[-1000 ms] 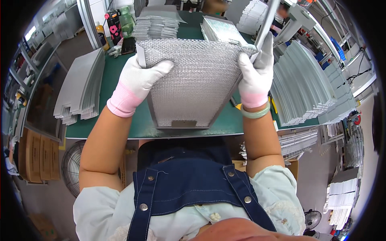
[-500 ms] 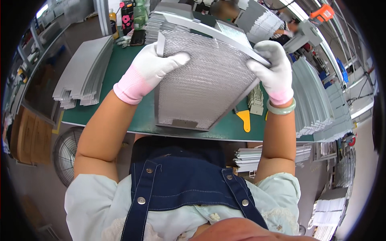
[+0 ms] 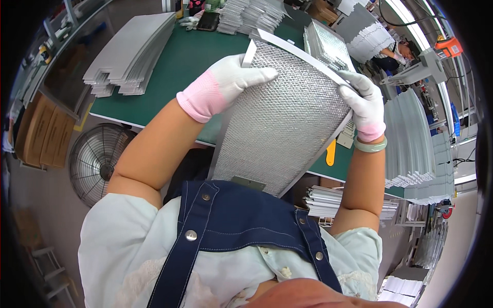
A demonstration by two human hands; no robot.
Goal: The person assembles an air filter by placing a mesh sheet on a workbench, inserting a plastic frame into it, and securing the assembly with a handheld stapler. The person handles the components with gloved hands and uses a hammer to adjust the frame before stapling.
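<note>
While lifted off green table (image 3: pixel 169 66) | mesh filter (image 3: pixel 282 123) | left hand (image 3: pixel 231 82), right hand (image 3: pixel 365 102) grips clamped on side edges.

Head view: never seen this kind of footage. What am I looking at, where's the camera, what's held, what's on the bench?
There is no machine here: a person works with two gloved hands. The camera sits on the person's head and looks down, so you see their chest, denim apron and forearms coming up from the lower edge. The wide lens bends straight edges near the rim.

Both hands hold one thing: a flat metal mesh filter panel with a silver frame, tilted up off the bench. The left hand grips its left edge, fingers spread over the mesh; the right hand grips its right edge. A pale bangle sits on the right wrist.

Below is a green bench. On it lie stacks of grey metal strips at the left and more mesh panels behind. A round fan stands on the floor at the left.
</note>
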